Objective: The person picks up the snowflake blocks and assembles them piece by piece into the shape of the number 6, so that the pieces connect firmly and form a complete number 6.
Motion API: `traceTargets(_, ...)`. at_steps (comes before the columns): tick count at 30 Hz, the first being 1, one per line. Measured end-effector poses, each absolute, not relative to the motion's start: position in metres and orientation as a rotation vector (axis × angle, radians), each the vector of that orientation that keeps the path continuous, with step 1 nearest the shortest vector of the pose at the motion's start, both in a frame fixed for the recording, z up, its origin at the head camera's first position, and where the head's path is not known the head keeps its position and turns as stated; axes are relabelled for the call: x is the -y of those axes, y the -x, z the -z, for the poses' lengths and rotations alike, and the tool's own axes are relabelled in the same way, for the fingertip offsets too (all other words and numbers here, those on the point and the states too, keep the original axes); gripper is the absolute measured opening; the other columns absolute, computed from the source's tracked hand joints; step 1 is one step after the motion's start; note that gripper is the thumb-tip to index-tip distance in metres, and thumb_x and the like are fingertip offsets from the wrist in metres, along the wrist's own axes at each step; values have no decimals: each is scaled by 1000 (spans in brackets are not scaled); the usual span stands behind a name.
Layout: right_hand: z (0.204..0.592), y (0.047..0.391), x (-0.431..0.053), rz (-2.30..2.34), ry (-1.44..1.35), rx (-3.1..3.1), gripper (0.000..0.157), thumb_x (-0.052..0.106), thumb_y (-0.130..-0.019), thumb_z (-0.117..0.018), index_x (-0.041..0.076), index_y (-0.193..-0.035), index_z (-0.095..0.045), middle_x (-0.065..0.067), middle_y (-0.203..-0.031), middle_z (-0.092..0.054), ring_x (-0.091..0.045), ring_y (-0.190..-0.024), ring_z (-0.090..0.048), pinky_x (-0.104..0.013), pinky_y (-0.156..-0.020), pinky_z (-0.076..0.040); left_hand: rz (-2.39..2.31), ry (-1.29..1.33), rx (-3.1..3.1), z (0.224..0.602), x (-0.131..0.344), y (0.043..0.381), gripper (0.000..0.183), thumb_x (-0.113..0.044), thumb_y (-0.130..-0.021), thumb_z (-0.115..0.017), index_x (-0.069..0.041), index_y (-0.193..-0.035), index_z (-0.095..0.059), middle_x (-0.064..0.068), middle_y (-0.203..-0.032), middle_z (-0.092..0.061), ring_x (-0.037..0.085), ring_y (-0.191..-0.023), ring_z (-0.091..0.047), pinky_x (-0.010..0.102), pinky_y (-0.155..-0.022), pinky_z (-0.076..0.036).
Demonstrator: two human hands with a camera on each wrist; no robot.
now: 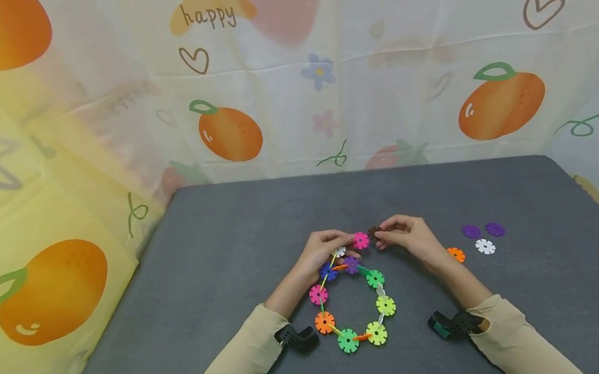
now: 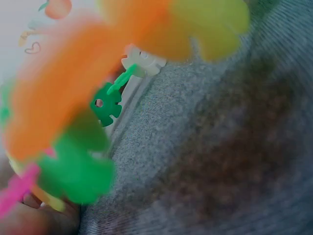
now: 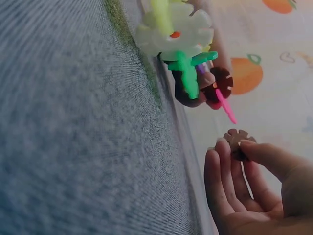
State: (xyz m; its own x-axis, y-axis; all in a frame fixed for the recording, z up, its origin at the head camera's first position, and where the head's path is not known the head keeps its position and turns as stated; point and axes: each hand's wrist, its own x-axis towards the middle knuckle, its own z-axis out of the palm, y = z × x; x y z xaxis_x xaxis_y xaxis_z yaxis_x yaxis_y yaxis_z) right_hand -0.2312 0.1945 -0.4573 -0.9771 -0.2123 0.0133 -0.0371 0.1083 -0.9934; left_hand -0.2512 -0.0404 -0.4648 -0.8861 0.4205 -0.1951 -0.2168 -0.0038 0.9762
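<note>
My left hand (image 1: 317,254) grips the upper end of a chain of interlocking plastic snowflake discs, near a white disc (image 1: 340,251). A pink disc (image 1: 360,240) sticks out beyond its fingertips. The rest of the chain loops below the hand, with an orange disc (image 1: 325,322), a green disc (image 1: 348,341) and several others in mixed colours. Between thumb and fingertips, my right hand (image 1: 411,238) pinches a brown disc (image 3: 235,138), held close beside the pink one. In the right wrist view a small gap shows between the brown disc and the pink disc (image 3: 225,106).
Loose discs lie on the grey table (image 1: 239,214) to the right: two purple discs (image 1: 471,232), a white disc (image 1: 485,247) and an orange disc (image 1: 456,255) beside the right wrist. A printed fruit-pattern cloth (image 1: 282,95) hangs behind the table.
</note>
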Motion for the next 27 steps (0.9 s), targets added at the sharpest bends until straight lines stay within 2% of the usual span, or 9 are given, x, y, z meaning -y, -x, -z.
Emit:
traceTargets(5,458,230,-194,2000,294,-2219,28,14,-91,-69,-8,-106,-59,-6,-89,-73,-16,-78,-74,-34,-78,-61,-1953,-165,-1927,465,40,251,28,-24,-95,-65,0,-107,-72,3,-92,-73,9,-71,-73,19,-64,-58)
traceTargets(11,457,229,-193,1978,314,-2193,25,14,-91,-69,-5,-104,-60,-2,-88,-72,-18,-78,-74,-30,-79,-60,-1968,-110,-1902,466,40,251,29,-24,-95,-64,1,-107,-70,2,-93,-71,9,-72,-73,20,-59,-57)
traceTargets(21,459,228,-186,1922,387,-2217,22,9,-91,-68,-8,-102,-61,-11,-88,-72,-18,-79,-74,-34,-75,-61,-1919,-140,-1973,465,41,251,27,-23,-96,-63,-1,-108,-71,3,-98,-72,6,-74,-71,18,-64,-56)
traceTargets(27,460,227,-185,2004,384,-2239,20,7,-91,-68,-8,-100,-60,-6,-90,-73,-16,-78,-74,-33,-76,-62,-1935,-122,-1945,464,40,250,28,-22,-98,-58,1,-110,-69,4,-97,-72,6,-71,-71,19,-59,-56)
